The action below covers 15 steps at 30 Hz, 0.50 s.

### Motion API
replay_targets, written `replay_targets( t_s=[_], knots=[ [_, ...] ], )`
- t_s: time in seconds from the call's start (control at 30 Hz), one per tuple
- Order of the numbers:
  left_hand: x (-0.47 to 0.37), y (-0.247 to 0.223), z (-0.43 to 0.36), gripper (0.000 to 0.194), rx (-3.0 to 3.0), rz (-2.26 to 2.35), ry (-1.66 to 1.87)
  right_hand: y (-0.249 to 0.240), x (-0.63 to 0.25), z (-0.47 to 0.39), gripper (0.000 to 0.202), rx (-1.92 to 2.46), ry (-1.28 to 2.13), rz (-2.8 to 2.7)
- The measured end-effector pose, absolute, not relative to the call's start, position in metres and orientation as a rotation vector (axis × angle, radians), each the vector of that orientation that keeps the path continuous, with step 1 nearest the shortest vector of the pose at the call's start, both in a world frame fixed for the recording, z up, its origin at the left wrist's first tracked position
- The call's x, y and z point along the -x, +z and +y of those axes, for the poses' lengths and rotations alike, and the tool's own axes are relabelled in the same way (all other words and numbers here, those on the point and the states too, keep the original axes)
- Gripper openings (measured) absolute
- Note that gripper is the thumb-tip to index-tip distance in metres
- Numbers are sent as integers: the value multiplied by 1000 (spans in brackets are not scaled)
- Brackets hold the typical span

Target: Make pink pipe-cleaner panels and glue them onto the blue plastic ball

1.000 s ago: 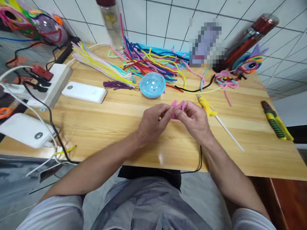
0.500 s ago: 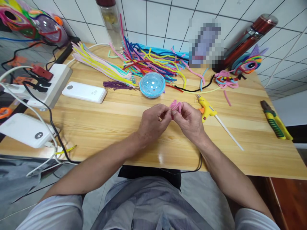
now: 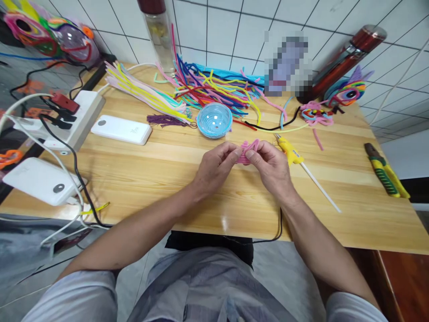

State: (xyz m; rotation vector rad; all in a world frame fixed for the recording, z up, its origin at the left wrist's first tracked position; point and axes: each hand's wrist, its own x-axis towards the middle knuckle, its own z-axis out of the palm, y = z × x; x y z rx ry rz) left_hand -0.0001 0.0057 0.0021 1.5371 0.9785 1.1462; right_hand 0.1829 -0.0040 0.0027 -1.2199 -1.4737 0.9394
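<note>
A wooden counter point(image 3: 150, 172) spread beneath a person's left hand point(image 3: 214, 165) and right hand point(image 3: 274, 167), with a yellow glue gun point(image 3: 291, 151) just beside the right and a blue bowl point(image 3: 205, 127) just beyond. Between the hands, both sets of fingers point(image 3: 233, 157) pinched nearly closed on a ribbed pink piece point(image 3: 246, 146). A swing of the right hand could have knocked the glue gun; a hard pull might have parted the piece's strands. A pixelated patch point(image 3: 286, 67) masked something behind; the right hand hid the gun's grip, fingers part of the piece.
</note>
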Motion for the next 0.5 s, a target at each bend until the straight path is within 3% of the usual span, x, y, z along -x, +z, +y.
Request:
replay_targets(
  t_s=[0.23, 0.5],
  knots=[
    [-1, -6, 11, 39, -1373, 901, 1111, 7, -181, -4, 36, 1179, 975, -1443],
    [1, -1, 8, 34, -1382, 974, 1119, 12, -179, -4, 39, 1134, 1076, -1363]
  ],
)
